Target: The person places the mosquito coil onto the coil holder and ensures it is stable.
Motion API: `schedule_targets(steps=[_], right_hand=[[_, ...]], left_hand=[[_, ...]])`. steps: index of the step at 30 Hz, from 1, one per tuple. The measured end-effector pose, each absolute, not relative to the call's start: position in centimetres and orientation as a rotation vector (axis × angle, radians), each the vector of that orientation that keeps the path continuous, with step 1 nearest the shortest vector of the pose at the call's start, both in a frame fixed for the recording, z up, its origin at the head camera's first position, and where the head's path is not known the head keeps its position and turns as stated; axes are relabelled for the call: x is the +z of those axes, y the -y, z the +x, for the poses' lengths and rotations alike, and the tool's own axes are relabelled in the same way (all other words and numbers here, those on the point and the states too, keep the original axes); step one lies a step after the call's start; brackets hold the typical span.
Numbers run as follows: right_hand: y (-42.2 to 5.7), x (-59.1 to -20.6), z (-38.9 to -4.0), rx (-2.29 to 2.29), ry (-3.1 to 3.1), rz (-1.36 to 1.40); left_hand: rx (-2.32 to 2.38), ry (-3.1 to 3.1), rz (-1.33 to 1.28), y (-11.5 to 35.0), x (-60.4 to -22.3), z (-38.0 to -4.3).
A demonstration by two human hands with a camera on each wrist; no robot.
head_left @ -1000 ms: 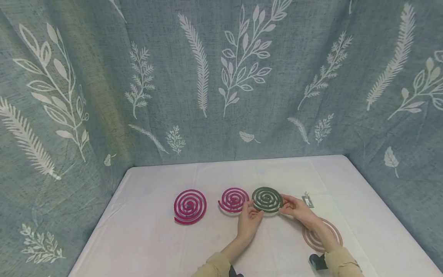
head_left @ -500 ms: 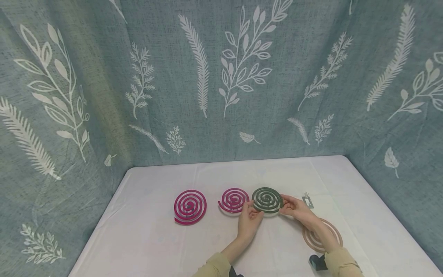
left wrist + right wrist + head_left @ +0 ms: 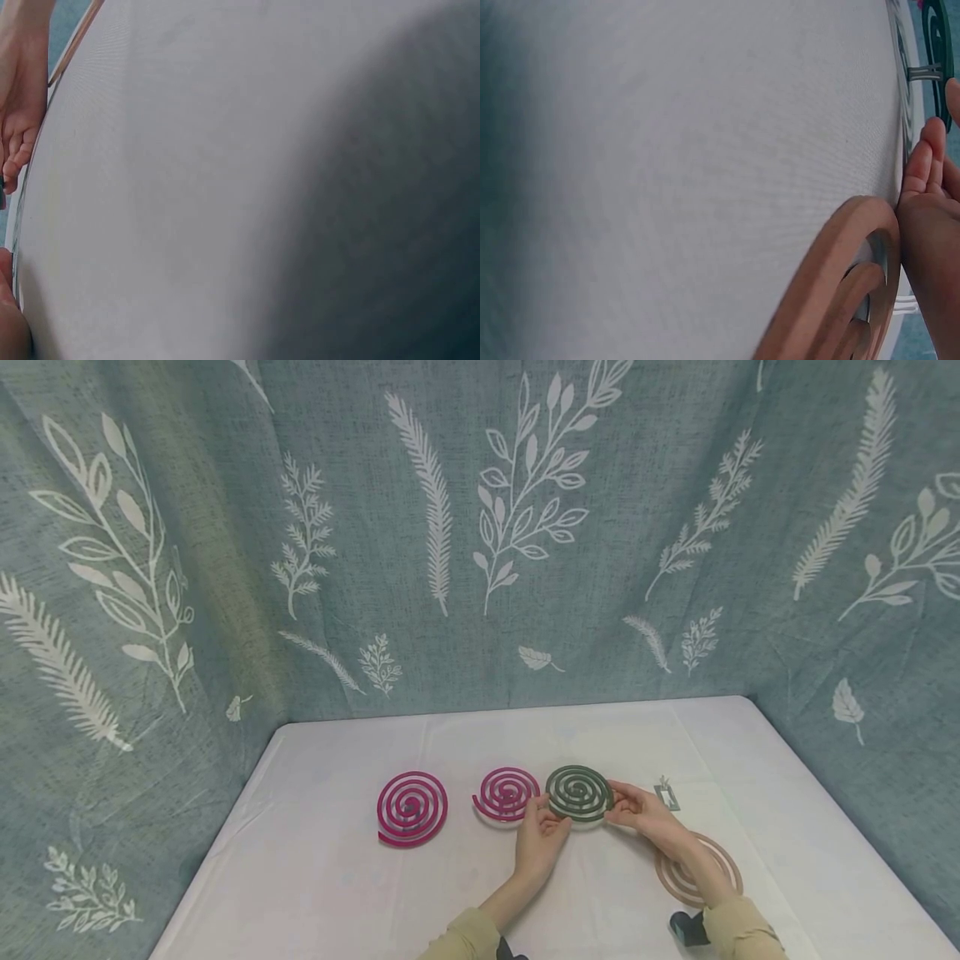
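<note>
Left grip [image 3: 538,846] and right grip [image 3: 651,817] pinch the green coil [image 3: 578,790] between them by opposite edges.

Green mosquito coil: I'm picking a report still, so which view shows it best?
The head view: there the green mosquito coil shows its spiral clearly. The right wrist view catches it nearly edge-on at upper right; the left wrist view shows, at most, a dark sliver at the left edge.
</note>
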State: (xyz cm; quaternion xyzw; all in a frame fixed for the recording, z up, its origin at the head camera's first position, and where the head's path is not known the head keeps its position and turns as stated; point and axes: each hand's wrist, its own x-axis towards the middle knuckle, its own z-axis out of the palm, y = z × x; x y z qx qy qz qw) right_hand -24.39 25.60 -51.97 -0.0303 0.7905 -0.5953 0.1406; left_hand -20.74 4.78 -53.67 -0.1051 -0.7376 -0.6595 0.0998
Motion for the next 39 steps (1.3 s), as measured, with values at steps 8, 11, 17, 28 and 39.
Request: schedule_targets(steps=[8,11,17,28,39], right_hand=[[-25.71,-51.79,-24.26,-1.729,-2.267,-0.087],[-25.68,-51.82,-24.26,-1.725,-2.272,-0.081],[-25.64,-51.81,-24.25,-1.724,-2.278,-0.083],[-25.74,-51.99,-24.37,-1.717,-2.290,-0.047],[-25.26,-51.84,-24.31,-1.701,-2.353,0.024]], left_hand=[[-2.033,2.294,-0.107,-5.05,-53.28,-20.97],[-2.030,2.312,-0.081,-5.08,-53.08,-20.91],[-2.027,2.324,-0.072,-5.07,-53.27,-20.99],[-2.050,2.305,-0.079,-5.06,-53.24,-21.00],[-2.056,2.267,-0.100,-5.11,-53.56,-21.07]])
